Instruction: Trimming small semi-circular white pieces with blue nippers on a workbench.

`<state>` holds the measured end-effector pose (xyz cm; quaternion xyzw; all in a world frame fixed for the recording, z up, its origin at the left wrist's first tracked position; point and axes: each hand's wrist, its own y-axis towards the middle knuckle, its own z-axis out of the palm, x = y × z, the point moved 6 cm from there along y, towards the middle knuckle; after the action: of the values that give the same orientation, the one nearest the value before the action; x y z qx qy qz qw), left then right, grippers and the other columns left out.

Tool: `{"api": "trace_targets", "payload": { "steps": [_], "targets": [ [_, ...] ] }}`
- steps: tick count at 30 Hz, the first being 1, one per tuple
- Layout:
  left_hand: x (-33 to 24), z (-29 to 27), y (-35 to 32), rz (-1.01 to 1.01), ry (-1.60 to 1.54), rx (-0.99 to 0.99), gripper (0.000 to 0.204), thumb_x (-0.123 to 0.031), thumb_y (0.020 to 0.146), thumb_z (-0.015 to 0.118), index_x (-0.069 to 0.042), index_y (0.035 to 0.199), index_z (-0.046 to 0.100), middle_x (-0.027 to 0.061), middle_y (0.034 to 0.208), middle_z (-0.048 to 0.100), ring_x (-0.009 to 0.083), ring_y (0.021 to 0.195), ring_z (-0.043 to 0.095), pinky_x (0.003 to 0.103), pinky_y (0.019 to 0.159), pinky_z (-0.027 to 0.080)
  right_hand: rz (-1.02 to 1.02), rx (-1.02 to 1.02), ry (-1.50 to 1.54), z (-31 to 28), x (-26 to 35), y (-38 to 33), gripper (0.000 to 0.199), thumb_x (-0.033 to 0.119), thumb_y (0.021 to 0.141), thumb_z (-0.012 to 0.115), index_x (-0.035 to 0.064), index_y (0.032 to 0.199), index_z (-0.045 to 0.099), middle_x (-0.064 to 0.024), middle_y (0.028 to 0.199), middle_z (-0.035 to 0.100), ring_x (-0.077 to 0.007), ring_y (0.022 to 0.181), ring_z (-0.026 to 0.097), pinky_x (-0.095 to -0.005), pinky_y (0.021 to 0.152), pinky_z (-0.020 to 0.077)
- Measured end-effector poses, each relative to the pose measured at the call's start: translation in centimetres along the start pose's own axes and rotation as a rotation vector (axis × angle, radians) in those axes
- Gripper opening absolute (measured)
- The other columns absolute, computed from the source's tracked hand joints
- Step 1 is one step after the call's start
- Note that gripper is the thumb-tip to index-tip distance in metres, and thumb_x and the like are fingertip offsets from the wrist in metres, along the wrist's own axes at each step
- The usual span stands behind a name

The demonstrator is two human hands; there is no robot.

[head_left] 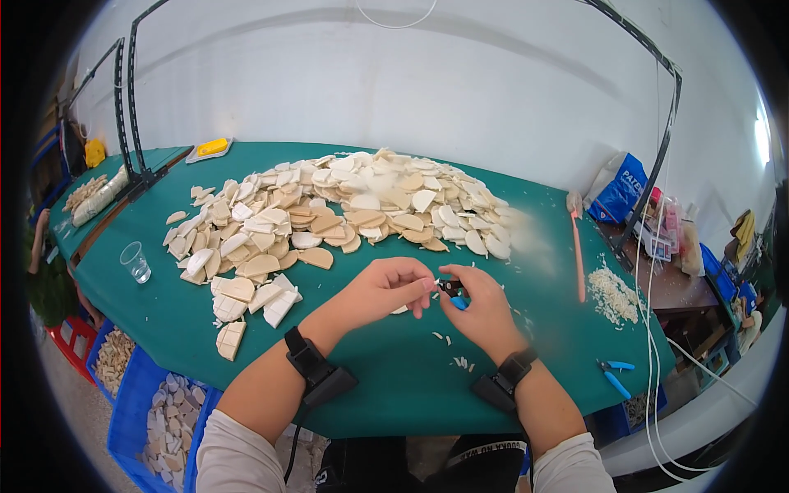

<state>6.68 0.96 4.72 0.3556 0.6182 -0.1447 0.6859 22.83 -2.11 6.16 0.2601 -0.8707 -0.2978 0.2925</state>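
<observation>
My right hand (485,308) is closed around a small pair of cutting nippers (451,287) with a black head and blue handles. Its jaws point left, toward the fingertips of my left hand (390,287). Thumb and forefinger of that hand are pinched together on a tiny whitish piece (436,283), mostly hidden by the fingers. Beyond both hands rises a wide heap of cream and tan half-round pieces (329,218), some scored with lines. Below the nippers several small white slivers (463,362) lie on the green tabletop (386,394).
At right are a second pair of blue-handled nippers (616,376), a pile of small chips (612,296) and a pink stick (579,255). A clear cup (136,263) stands at left. Blue bins (123,427) of pieces sit below the left edge. White cables (649,329) hang at right.
</observation>
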Motion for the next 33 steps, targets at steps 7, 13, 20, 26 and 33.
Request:
{"api": "trace_targets", "payload": {
  "steps": [7, 13, 20, 26, 33],
  "targets": [
    [-0.1, 0.06, 0.0, -0.001, 0.012, -0.005, 0.017, -0.02, 0.103, 0.059, -0.004, 0.104, 0.064, 0.0021, 0.086, 0.067, 0.0111, 0.074, 0.065, 0.025, 0.068, 0.05, -0.025, -0.025, -0.014, 0.03, 0.03, -0.03, 0.038, 0.009, 0.077, 0.076, 0.0063, 0.113, 0.065, -0.0094, 0.095, 0.07, -0.0258, 0.088, 0.07, -0.0386, 0.079, 0.0538],
    [0.01, 0.13, 0.01, 0.001, 0.018, -0.002, 0.017, -0.02, 0.104, 0.058, -0.004, 0.103, 0.064, 0.0018, 0.086, 0.067, 0.0108, 0.075, 0.064, 0.025, 0.068, 0.049, -0.063, -0.053, -0.048, -0.13, 0.17, -0.03, 0.036, 0.009, 0.077, 0.076, 0.0069, 0.111, 0.066, -0.0082, 0.091, 0.071, -0.0249, 0.084, 0.07, -0.0379, 0.075, 0.054],
    [0.16, 0.2, -0.02, -0.008, -0.005, 0.009, 0.017, -0.02, 0.104, 0.058, -0.004, 0.103, 0.064, 0.0018, 0.085, 0.066, 0.0116, 0.074, 0.064, 0.025, 0.068, 0.05, -0.093, -0.053, -0.059, -0.29, 0.39, 0.16, 0.024, 0.009, 0.077, 0.076, 0.0071, 0.099, 0.067, -0.0063, 0.083, 0.068, -0.0238, 0.074, 0.067, -0.0363, 0.067, 0.053],
    [0.15, 0.3, -0.07, -0.019, 0.002, 0.01, 0.019, -0.021, 0.103, 0.058, -0.004, 0.104, 0.065, 0.0023, 0.085, 0.067, 0.012, 0.073, 0.065, 0.025, 0.068, 0.05, -0.083, -0.055, -0.069, -0.35, 0.49, 0.12, 0.021, 0.01, 0.078, 0.076, 0.0071, 0.097, 0.067, -0.0069, 0.082, 0.067, -0.0257, 0.073, 0.066, -0.0369, 0.065, 0.0525],
    [0.21, 0.16, 0.04, -0.02, 0.009, 0.0, 0.019, -0.02, 0.104, 0.057, -0.003, 0.104, 0.065, 0.003, 0.085, 0.067, 0.0127, 0.073, 0.065, 0.027, 0.068, 0.051, -0.057, -0.017, -0.064, -0.43, 0.54, 0.16, 0.02, 0.012, 0.081, 0.074, 0.0072, 0.099, 0.066, -0.0084, 0.085, 0.07, -0.0279, 0.077, 0.068, -0.038, 0.067, 0.0531]
  ]
}}
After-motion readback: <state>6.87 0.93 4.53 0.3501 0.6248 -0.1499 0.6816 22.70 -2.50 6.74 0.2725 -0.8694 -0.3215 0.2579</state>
